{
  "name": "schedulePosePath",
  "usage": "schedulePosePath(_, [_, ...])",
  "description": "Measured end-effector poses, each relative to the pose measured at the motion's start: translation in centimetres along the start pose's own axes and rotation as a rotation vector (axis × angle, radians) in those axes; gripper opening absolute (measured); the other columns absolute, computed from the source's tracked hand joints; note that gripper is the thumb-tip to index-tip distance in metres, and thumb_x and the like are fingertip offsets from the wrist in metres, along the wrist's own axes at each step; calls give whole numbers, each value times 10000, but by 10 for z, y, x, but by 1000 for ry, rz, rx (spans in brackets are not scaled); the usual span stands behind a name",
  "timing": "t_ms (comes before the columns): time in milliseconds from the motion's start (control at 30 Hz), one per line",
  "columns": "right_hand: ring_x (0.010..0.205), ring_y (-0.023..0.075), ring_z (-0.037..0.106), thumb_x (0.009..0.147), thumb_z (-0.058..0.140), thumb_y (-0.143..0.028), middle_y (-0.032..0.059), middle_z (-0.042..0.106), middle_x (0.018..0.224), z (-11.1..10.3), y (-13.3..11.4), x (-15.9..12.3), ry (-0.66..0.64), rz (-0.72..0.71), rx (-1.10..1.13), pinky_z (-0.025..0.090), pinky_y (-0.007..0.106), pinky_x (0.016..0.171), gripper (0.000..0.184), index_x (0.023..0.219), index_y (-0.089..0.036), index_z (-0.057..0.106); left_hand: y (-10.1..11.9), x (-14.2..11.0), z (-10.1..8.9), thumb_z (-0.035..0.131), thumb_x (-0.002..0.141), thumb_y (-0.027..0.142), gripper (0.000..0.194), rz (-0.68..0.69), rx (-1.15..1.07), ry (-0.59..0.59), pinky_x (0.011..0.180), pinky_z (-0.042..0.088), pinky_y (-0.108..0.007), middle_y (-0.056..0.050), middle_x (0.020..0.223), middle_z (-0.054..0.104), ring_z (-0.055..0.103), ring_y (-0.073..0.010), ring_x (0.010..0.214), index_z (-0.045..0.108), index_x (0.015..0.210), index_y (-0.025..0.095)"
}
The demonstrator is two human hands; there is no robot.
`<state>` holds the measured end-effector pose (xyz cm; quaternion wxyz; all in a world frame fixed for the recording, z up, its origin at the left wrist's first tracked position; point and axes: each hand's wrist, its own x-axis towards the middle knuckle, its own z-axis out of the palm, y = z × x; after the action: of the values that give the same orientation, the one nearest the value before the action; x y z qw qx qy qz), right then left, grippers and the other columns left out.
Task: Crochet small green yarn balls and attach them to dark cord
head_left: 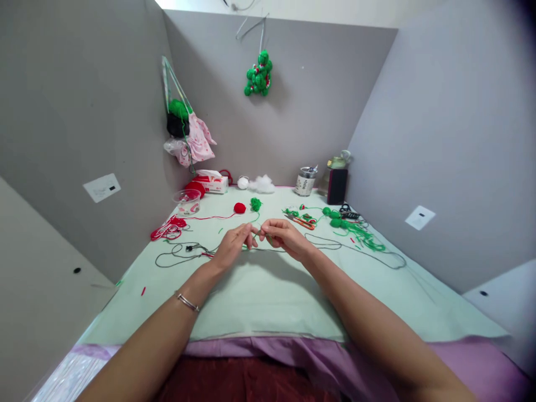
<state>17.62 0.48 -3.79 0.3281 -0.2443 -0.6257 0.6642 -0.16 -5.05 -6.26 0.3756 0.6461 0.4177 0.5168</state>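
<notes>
Both my hands meet above the middle of the table. My left hand [235,243] is closed, its fingers pinching green yarn. My right hand [285,235] is closed too, thumb and forefinger together on the same yarn, close to the left fingertips. Any small tool between them is hidden. A strand of green yarn [257,218] runs from the fingers back to a small green yarn ball [255,204]. Beside that ball lies a red yarn ball [239,208], its strand trailing left to a loose red bundle [168,228].
Orange-handled scissors or cutter [305,222], green crocheted balls [335,218] and loose green yarn [368,239] lie right. A dark cord [176,263] loops across the table. Behind stand a clear tub [187,202], tissue box [213,183], white stuffing [262,185], pen can [305,182] and phone [337,187].
</notes>
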Motion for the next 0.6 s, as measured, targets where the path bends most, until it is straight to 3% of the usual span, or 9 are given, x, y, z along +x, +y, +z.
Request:
schedulePosePath(167, [516,62,405,773,732,-453,30,666,755,6,3,1,37,-34,-64,293,222,485,325,725,-148,631,-4,-1,6,484,948,485,392,-1,106,161,760,422,-289,-36,841,614,540,-170,753,699,799,193])
schedulePosePath(300, [553,77,471,803,705,-462,26,658,776,16,7,0,13,-131,-136,374,234,532,321,746,-149,662,-8,3,9,587,892,478,353,-112,-224,164,792,437,-294,-27,752,609,556,-169,762,696,783,160])
schedulePosePath(433, [594,95,511,821,689,-456,19,649,731,19,5,-2,-31,-140,-235,419,243,578,313,774,-146,694,-11,7,5,706,812,406,266,-185,-534,184,745,446,-253,-10,760,626,535,-122,700,707,895,154])
schedulePosePath(533, [570,94,508,820,689,-462,20,662,690,16,1,-3,40,-133,-214,414,241,571,316,793,-147,671,-10,6,1,675,837,365,211,-146,-432,276,702,425,-222,-15,828,659,515,-103,690,700,912,170])
schedulePosePath(600, [539,91,496,822,684,-465,11,651,636,13,0,-2,117,-142,-206,400,236,548,315,798,-152,648,-8,3,2,620,875,337,220,-97,-267,266,708,420,-232,-5,778,648,506,-115,690,715,998,180])
